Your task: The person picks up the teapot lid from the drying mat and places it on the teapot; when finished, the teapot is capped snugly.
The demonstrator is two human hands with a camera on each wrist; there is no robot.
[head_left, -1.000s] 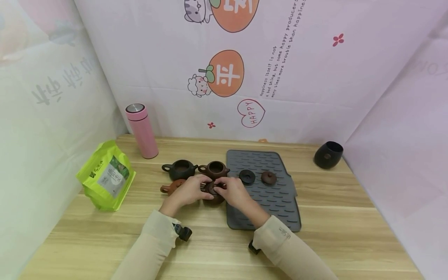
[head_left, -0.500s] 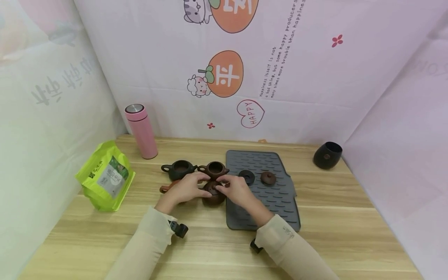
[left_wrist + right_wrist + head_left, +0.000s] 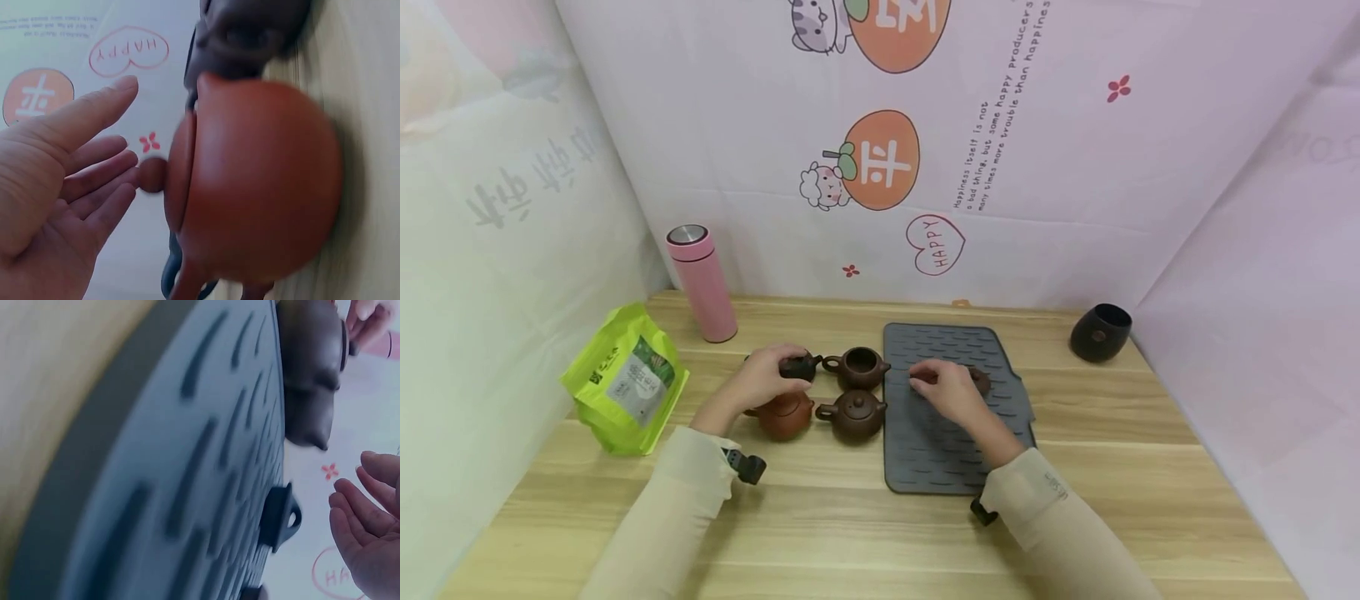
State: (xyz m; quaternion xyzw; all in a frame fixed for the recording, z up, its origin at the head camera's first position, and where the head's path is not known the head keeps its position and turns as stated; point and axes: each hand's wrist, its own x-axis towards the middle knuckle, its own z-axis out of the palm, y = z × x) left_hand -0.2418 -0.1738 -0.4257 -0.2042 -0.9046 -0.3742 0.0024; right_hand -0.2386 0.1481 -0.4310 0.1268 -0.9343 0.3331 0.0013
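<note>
Left hand [image 3: 767, 372] and right hand [image 3: 947, 387] now off lidded brown pot [image 3: 856, 422] beside mat [image 3: 925, 471], its lidding apparently finished; left empty, fingers loosely parted, at black pot [image 3: 802, 367]; right empty, fingers relaxed, near black lid [image 3: 275, 517]

A: Txt on backdrop [image 3: 1045, 242]?
B: "HAPPY" in red heart [image 3: 936, 245] above tabletop's [image 3: 820, 533] far edge; "平" on orange [image 3: 882, 159]; sm. txt [image 3: 1001, 108] to R, "Happiness itself is not…"
A: Green bag's [image 3: 606, 367] label [image 3: 643, 387]?
B: Too sm.
</note>
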